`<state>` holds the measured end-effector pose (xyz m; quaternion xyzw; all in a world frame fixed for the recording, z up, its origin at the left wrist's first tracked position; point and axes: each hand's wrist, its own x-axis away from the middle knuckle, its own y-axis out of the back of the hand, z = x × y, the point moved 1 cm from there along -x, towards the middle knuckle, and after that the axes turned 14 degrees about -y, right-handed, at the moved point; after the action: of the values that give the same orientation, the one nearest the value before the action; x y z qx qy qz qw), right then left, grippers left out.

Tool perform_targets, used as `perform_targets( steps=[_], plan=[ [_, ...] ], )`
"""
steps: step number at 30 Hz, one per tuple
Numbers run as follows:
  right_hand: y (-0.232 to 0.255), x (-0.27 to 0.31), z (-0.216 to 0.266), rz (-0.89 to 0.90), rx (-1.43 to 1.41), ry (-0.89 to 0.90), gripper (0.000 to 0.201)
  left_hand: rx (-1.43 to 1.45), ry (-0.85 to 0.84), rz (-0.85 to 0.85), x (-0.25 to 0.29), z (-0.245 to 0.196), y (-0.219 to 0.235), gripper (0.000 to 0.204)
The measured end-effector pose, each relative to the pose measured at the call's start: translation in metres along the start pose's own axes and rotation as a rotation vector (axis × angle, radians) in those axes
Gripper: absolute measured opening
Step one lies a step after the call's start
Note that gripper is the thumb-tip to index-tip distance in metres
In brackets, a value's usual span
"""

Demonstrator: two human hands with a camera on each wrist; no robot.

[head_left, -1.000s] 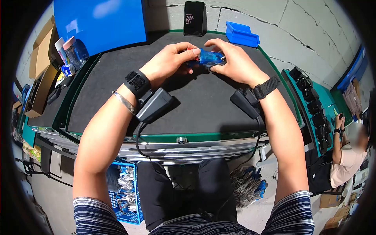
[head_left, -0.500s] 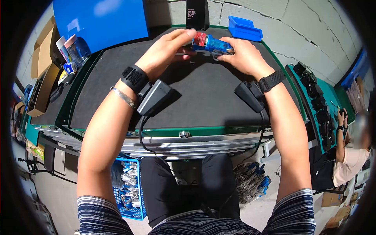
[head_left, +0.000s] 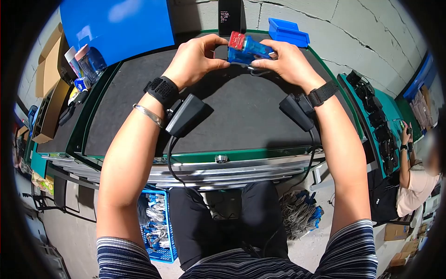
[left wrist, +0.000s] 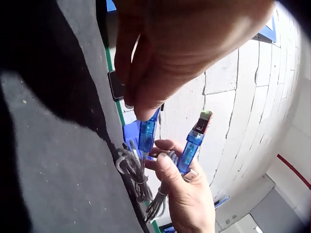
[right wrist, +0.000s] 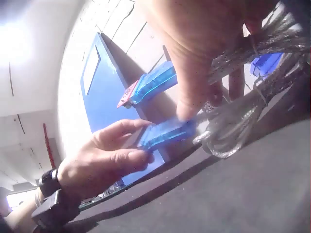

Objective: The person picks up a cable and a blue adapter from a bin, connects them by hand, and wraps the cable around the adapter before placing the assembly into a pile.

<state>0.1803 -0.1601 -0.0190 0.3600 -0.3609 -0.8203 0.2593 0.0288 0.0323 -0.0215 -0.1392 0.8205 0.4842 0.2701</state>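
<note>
At upper centre, your left hand (head_left: 195, 58) pinches one blue connector (head_left: 239, 57), fingertips nearly closed; your right hand (head_left: 293, 61), curled, grips its red-ended twin (head_left: 255, 47), probably keeping them apart.

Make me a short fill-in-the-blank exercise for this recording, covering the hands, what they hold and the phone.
The left hand and right hand together hold ____ blue connectors.
The square end piece showing on one connector is coloured ____.
A silver bracelet is worn on the ____ arm.
The phone shows the time ____.

Missing words: two; red; left; 10:56
</note>
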Motion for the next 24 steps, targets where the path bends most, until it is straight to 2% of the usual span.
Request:
perform_targets(
  steps=[2, 6, 10, 12, 15, 18, 19, 21, 22, 24],
  plan=[
    [-0.005, 0.002, 0.002, 0.037, 0.031, 0.061, 0.044, 0.008, -0.016, -0.007, -0.001, -0.001, 0.000, 0.042],
    [-0.002, 0.003, 0.008, 0.013, 0.086, 0.051, 0.051, 0.049, -0.017, -0.020, -0.002, -0.006, 0.001, 0.042],
    [-0.005, 0.003, 0.006, 0.016, 0.005, 0.076, 0.048, 0.147, -0.046, -0.032, 0.000, -0.010, -0.001, 0.043],
    [-0.006, 0.002, 0.005, -0.023, 0.031, 0.097, 0.043, -0.090, -0.062, 0.007, -0.001, -0.016, 0.002, 0.045],
    [-0.006, 0.004, 0.007, -0.050, 0.070, 0.134, 0.041, -0.216, -0.026, 0.054, -0.002, -0.021, 0.004, 0.044],
    [-0.007, 0.001, 0.002, -0.049, 0.006, 0.138, 0.043, -0.233, -0.062, 0.033, -0.002, -0.024, 0.006, 0.043],
    [-0.007, 0.000, 0.000, -0.040, -0.030, 0.115, 0.044, -0.240, -0.064, 0.045, -0.001, -0.025, 0.006, 0.043],
    [-0.004, -0.001, -0.001, -0.033, -0.097, 0.079, 0.049, -0.224, -0.121, -0.064, 0.000, -0.028, 0.007, 0.044],
    [-0.002, -0.001, 0.000, -0.034, -0.098, 0.077, 0.049, -0.223, -0.122, -0.062, -0.001, -0.028, 0.007, 0.044],
    [0.003, 0.000, 0.002, 0.064, -0.189, -0.001, 0.051, -0.038, -0.030, -0.073, -0.001, -0.025, 0.007, 0.049]
  ],
)
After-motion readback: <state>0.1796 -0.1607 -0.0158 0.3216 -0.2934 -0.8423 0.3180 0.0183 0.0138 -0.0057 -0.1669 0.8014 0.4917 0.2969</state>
